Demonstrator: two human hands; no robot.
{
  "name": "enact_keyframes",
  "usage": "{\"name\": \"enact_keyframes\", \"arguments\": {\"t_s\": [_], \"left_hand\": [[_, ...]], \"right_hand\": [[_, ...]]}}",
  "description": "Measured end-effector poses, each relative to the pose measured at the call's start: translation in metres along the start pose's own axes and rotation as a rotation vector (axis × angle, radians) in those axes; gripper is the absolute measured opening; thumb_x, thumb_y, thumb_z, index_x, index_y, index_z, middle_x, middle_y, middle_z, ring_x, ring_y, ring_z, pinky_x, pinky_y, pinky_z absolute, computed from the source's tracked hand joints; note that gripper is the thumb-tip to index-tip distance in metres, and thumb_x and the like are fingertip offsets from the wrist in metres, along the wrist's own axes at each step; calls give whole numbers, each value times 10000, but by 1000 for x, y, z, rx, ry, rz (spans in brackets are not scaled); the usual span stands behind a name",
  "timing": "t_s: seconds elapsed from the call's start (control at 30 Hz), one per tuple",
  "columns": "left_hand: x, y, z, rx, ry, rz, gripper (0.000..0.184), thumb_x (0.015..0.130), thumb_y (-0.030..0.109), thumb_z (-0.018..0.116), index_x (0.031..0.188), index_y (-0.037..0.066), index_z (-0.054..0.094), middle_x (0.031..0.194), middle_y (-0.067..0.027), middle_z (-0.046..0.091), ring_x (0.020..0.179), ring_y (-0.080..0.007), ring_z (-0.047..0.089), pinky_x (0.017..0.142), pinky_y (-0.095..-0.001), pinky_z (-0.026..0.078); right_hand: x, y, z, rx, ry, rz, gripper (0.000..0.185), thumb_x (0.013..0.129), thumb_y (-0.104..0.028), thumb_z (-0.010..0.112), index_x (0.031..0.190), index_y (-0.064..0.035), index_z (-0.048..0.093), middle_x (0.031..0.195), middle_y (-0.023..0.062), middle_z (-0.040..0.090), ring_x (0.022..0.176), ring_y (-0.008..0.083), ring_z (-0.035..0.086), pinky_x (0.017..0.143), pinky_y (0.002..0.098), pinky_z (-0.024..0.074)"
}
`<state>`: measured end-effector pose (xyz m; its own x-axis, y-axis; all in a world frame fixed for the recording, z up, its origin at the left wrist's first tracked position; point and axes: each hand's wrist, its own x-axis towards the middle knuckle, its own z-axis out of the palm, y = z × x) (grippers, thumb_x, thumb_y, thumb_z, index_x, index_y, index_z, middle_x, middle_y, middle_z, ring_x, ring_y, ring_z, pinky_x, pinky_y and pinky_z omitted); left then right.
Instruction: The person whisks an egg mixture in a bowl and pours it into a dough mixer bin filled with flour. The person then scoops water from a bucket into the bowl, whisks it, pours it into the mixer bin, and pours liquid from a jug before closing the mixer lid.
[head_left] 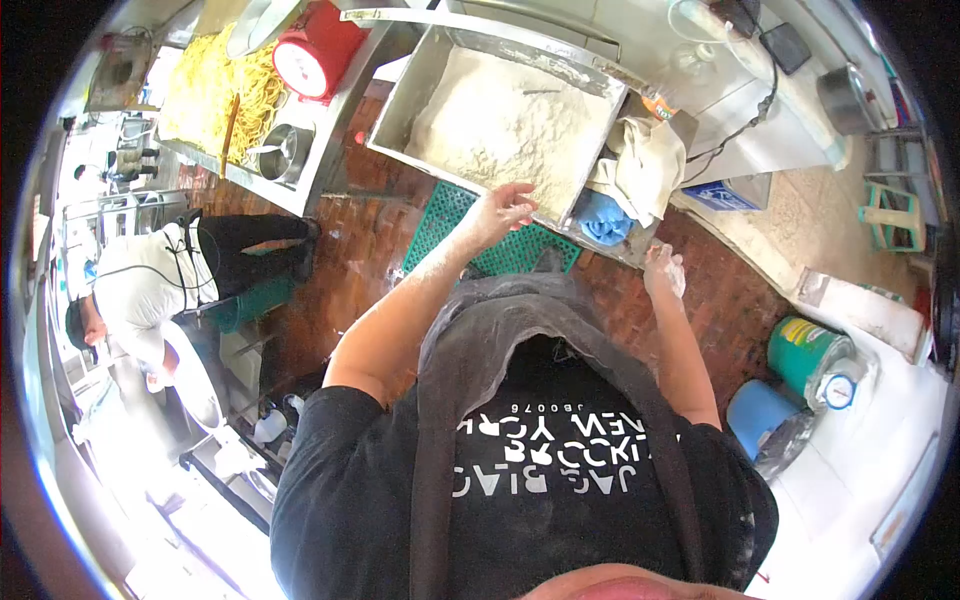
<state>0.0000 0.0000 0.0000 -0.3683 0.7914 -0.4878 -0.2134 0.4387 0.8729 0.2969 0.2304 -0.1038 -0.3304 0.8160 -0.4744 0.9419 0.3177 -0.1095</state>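
A large metal bin (407, 75) filled with pale flour (500, 125) lies in front of me. My left hand (498, 216) hangs at its near edge, dusted with flour. Its fingers are loosely bent and a little apart, with nothing seen in them. Lower and to the right is my right hand (662, 268), its fingers curled in and a whitish patch at its side; I cannot tell whether that is flour or something held. Near it are a blue cloth or bag (604, 219) and a cream cloth (645, 165), both beside the bin.
A green perforated crate (437, 222) sits below the bin. On the left counter are yellow noodles (205, 95), a red scale (318, 45) and a metal pot (284, 152). Another person (150, 260) bends over at the left. Green and blue containers (800, 350) stand at the right.
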Motion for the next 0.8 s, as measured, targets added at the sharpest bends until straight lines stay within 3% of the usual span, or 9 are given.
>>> {"name": "enact_keyframes", "arguments": {"t_s": [0.17, 0.3, 0.5, 0.63, 0.67, 0.77, 0.8], "left_hand": [[-9, 3, 2, -14, 6, -61, 485, 969, 207, 604, 1388, 6, 466, 1143, -96, 663, 932, -151, 630, 827, -305, 518], [-6, -4, -9, -61, -25, -19, 493, 965, 207, 607, 1391, 5, 462, 1160, -108, 658, 937, -156, 634, 826, -306, 516], [-28, -23, -34, -140, -48, 4, 507, 955, 216, 615, 1389, 4, 462, 1173, -113, 655, 941, -167, 647, 824, -302, 514], [-54, -35, -63, -125, -43, 11, 483, 957, 210, 606, 1378, 13, 474, 1186, -113, 656, 939, -161, 649, 828, -306, 514], [-63, -40, -74, -142, -39, 15, 478, 957, 207, 605, 1376, 16, 478, 1185, -112, 657, 939, -159, 648, 828, -308, 515], [-98, -55, -113, -167, 14, 15, 453, 960, 201, 600, 1364, 25, 494, 1171, -107, 667, 938, -154, 647, 831, -310, 516], [-111, -63, -128, -176, 37, 23, 448, 960, 201, 599, 1360, 26, 498, 1170, -106, 668, 939, -155, 647, 830, -309, 517]], "right_hand": [[-8, 11, 31, 42, 116, -123, 449, 951, -327, 563, 1282, -54, 431, 1190, 272, 564, 1064, 448, 607, 879, 514, 504], [-10, -6, 12, 151, 103, 16, 433, 957, -313, 552, 1243, -14, 423, 1132, 273, 619, 1042, 438, 623, 867, 515, 501], [-10, -11, 26, 128, 169, 38, 418, 953, -337, 549, 1198, -19, 432, 1083, 262, 657, 1029, 436, 633, 868, 518, 488], [-14, -32, 19, 180, 143, 248, 383, 968, -391, 525, 1141, -53, 477, 1113, 224, 673, 1068, 401, 636, 907, 494, 478], [-13, -34, 17, 139, 102, 270, 478, 970, -434, 510, 1256, -55, 459, 1156, 219, 665, 1093, 379, 635, 934, 469, 477], [-18, -46, 15, 13, 51, 308, 591, 966, -459, 496, 1367, -30, 433, 1220, 226, 639, 1141, 367, 618, 972, 451, 471], [-21, -59, 14, -75, 93, 314, 618, 964, -479, 480, 1353, 1, 504, 1275, 230, 610, 1186, 346, 600, 1002, 433, 464]]}}
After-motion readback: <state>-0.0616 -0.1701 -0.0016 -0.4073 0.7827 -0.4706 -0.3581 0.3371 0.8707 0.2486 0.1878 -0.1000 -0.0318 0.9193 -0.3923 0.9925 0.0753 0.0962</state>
